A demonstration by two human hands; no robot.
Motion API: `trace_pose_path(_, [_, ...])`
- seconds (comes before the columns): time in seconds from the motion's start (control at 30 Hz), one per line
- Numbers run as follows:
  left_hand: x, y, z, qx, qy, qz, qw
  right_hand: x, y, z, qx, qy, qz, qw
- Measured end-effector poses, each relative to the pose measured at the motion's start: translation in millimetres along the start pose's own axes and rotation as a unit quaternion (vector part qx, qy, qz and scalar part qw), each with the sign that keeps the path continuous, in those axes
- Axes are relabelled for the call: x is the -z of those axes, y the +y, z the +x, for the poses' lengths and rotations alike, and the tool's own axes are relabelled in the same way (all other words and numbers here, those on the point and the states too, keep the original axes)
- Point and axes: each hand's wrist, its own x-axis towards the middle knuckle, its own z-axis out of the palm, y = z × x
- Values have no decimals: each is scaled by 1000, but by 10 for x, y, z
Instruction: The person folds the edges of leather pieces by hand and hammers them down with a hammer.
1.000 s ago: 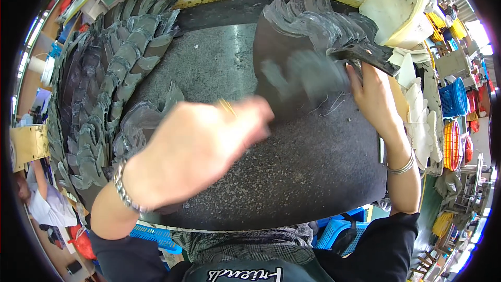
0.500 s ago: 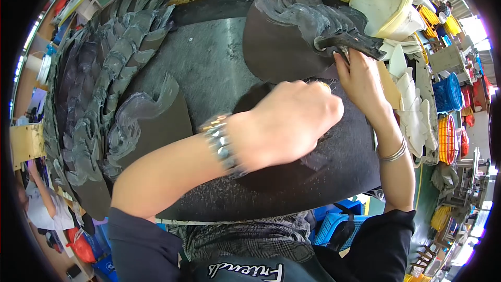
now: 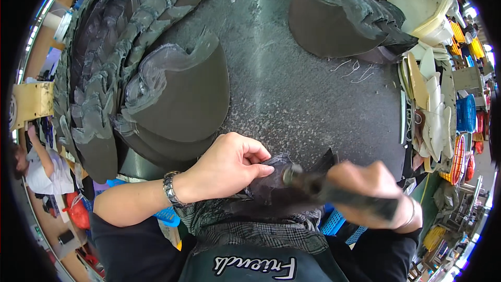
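At the table's near edge, my left hand [image 3: 227, 169] pinches the edge of a dark, thin sheet piece [image 3: 271, 180] between thumb and fingers. My right hand [image 3: 368, 180], smeared by motion, is wrapped round a dark-handled hammer [image 3: 313, 184]. The blurred end of the tool is over the piece, close to my left fingertips; whether it touches cannot be made out. Part of the piece hangs over the edge toward my lap. Left of my hands lie overlapping dark rounded pieces [image 3: 190, 99] with whitish, wavy coated edges.
Long overlapping rows of similar pieces [image 3: 112, 62] cover the table's left side. Another fanned stack [image 3: 334, 26] lies at the back right, with loose threads [image 3: 357, 70] nearby. A cream bucket [image 3: 425, 8] and pale cut pieces [image 3: 433, 109] line the right edge. Blue baskets [image 3: 334, 224] stand below.
My right hand has brought the hammer from the back right stack to the near edge. My left hand has drawn back from mid-table and now pinches the dark piece. The view has shifted.
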Motion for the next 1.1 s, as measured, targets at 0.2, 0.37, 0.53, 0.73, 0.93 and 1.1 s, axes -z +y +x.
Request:
trace_pose_path(0.2, [224,191,7,-9,-94,6,995,-321,-32,-165,-50,-33,-116,992])
trace_pose_path(0.37, [46,199,87,-234,5,223,946,-333,-105,-159,-90,-33,-110,989])
trace_pose_path(0.53, [-43,88,77,-348,130,316,873,-326,-79,-178,-86,-27,-87,992])
trace_pose_path(0.73, [-106,-173,-174,-316,265,383,826,-429,-37,-240,-85,5,-95,992])
trace_pose_path(0.93, [-267,-187,-190,-292,330,389,809,-445,-95,-208,-58,-1,-133,989])
trace_pose_path(1.1, [-423,-208,-165,-254,335,426,801,-482,-104,-247,-59,-10,-149,987])
